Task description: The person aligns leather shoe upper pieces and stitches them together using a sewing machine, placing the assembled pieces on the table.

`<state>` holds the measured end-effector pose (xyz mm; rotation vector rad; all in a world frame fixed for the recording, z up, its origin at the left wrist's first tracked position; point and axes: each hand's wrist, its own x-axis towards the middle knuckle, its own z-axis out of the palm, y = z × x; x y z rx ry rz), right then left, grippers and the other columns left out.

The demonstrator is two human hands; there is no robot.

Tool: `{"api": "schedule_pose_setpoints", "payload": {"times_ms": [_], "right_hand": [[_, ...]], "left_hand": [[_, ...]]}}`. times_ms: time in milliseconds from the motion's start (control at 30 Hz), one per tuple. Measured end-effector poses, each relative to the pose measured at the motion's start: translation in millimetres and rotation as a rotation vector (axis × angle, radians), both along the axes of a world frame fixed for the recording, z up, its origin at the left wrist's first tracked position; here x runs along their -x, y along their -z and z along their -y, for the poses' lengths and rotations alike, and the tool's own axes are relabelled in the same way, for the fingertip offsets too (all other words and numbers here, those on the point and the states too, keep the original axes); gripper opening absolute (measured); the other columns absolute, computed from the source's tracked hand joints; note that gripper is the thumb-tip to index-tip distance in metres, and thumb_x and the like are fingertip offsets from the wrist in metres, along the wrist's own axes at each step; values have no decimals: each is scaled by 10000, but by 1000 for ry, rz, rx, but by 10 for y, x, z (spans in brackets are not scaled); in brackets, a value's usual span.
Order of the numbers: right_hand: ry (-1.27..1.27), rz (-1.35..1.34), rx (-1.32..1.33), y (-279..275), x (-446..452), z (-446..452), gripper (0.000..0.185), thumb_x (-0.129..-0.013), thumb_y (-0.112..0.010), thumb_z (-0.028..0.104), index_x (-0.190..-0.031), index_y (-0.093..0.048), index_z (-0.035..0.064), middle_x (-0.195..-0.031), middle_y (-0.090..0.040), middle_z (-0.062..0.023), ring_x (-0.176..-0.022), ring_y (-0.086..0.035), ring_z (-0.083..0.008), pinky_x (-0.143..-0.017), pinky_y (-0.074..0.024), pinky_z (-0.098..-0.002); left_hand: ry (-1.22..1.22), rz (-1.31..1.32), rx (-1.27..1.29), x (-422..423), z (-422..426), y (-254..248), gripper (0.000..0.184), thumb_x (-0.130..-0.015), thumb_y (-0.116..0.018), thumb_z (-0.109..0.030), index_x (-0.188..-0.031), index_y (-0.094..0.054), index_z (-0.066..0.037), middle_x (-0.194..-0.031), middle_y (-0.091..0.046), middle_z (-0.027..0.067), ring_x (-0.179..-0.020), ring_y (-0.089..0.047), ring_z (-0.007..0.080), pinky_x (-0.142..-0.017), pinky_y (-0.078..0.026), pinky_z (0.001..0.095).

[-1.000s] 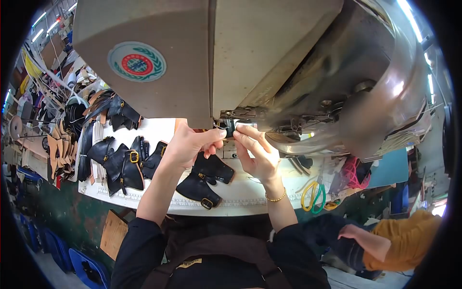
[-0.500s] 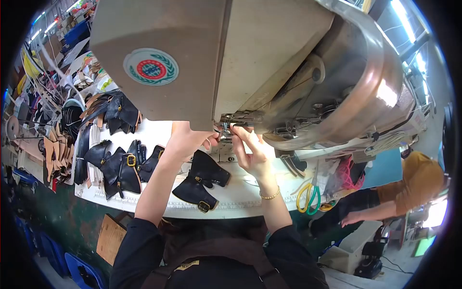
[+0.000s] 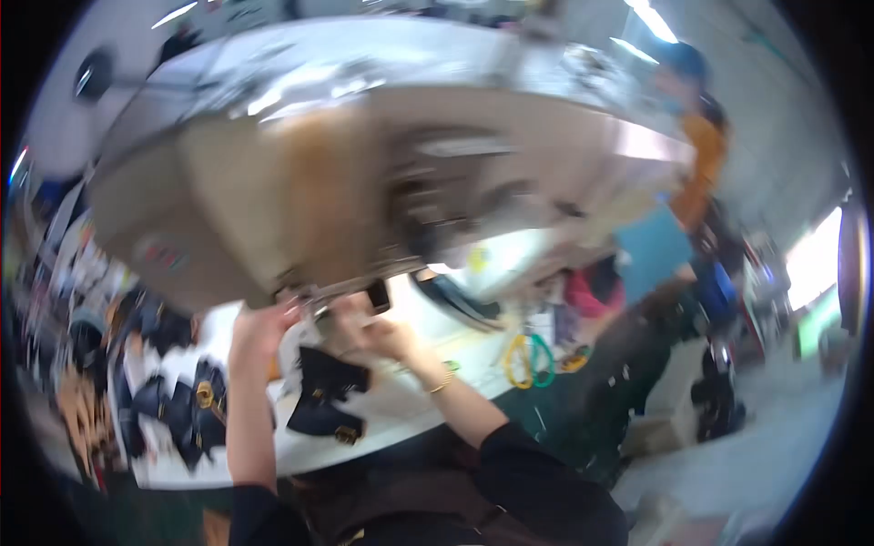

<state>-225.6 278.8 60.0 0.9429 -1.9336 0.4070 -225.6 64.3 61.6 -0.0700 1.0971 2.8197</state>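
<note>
Motion smears this view. My left hand point(image 3: 259, 332) is raised beside the needle area of the sewing machine point(image 3: 309, 196), its fingers blurred at the machine's lower edge. Just right of it, my right hand point(image 3: 378, 335) is under the machine head, its fingers also smeared; whether either hand holds something cannot be made out. Below and between my hands, a black leather piece with a buckle point(image 3: 328, 391) lies on the white table point(image 3: 319, 460). More black buckled leather pieces point(image 3: 187, 409) lie left of my left forearm.
Scissors with yellow and green handles point(image 3: 530, 360) lie at the table's right side, near a pink bundle point(image 3: 596, 289) and a blue board point(image 3: 654, 250). Tan pieces point(image 3: 82, 409) hang at the far left. A person in an orange top point(image 3: 703, 159) stands at the back right.
The view has swung to the right, so the machine and table appear shifted left. My right hand has drawn slightly back from the needle area. The other person now appears upright, farther back.
</note>
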Motion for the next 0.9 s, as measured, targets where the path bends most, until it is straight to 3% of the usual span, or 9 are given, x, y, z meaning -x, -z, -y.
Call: {"api": "schedule_pose_setpoints", "payload": {"times_ms": [33,233,500,567,633,667,733,800,900], "right_hand": [[-130,290,330,-125,-112,13,296,-744,-597,46,-1039,-605,30,-956,-641,-87,-633,-596,-177,-549,-476,-244],[-160,27,800,-404,-234,-27,227,-787,-572,48,-1006,-549,-6,-854,-621,-105,-547,-541,-166,-459,-423,-259],[92,325,495,-390,-271,-35,161,-774,-614,48,-907,-596,-41,-761,-631,-85,-579,-557,-188,-542,-441,-270],[-19,468,641,-262,-221,-51,131,-793,-602,54,-872,-603,-51,-771,-634,-74,-561,-535,-159,-524,-422,-243],[-49,498,736,-318,-345,-11,124,-831,-571,82,-845,-612,-34,-732,-621,-51,-519,-487,-109,-453,-368,-203],[-70,510,733,-286,-394,9,124,-831,-571,82,-845,-612,-34,-732,-621,-51,-519,-487,-109,-453,-368,-203],[-206,699,844,-284,-428,81,178,-878,-527,121,-814,-627,-11,-655,-595,-34,-487,-438,-69,-414,-324,-178],[-254,803,895,-327,-489,215,183,-877,-535,131,-803,-629,-7,-633,-589,-26,-478,-428,-67,-417,-317,-177],[-347,1133,1023,-417,-583,367,202,-873,-562,161,-771,-636,2,-566,-571,-1,-451,-397,-59,-428,-296,-174]], "left_hand": [[-70,55,10,75,45,118,274,-898,-466,-163,-1098,-504,20,-868,-596,135,-668,-564,235,-582,-476,343],[116,-111,183,221,-185,-69,201,-889,-489,-173,-972,-533,5,-770,-586,107,-569,-518,166,-494,-431,254],[-130,16,548,-677,-446,-527,217,-870,-519,-182,-750,-580,-11,-615,-570,84,-457,-465,102,-430,-378,190],[253,69,761,-1090,-435,-959,228,-831,-589,-220,-729,-584,-17,-557,-553,70,-431,-454,87,-412,-353,191],[-7,-363,1175,-1259,-229,-1119,242,-785,-645,-253,-773,-599,-15,-624,-586,67,-487,-490,114,-453,-377,216],[-24,-346,1182,-1171,-174,-1164,242,-785,-645,-253,-773,-599,-15,-624,-586,67,-487,-490,114,-453,-377,216],[-515,-1014,1648,-774,-47,-1380,313,-728,-704,-300,-830,-618,-17,-709,-615,53,-578,-525,156,-525,-419,262],[164,-532,1715,-494,9,-1448,399,-671,-746,-343,-889,-630,-30,-783,-629,42,-674,-551,191,-595,-448,295],[333,-356,1784,-266,-185,-1409,414,-627,-778,-327,-885,-634,-38,-782,-628,39,-685,-557,172,-592,-446,272]]}}
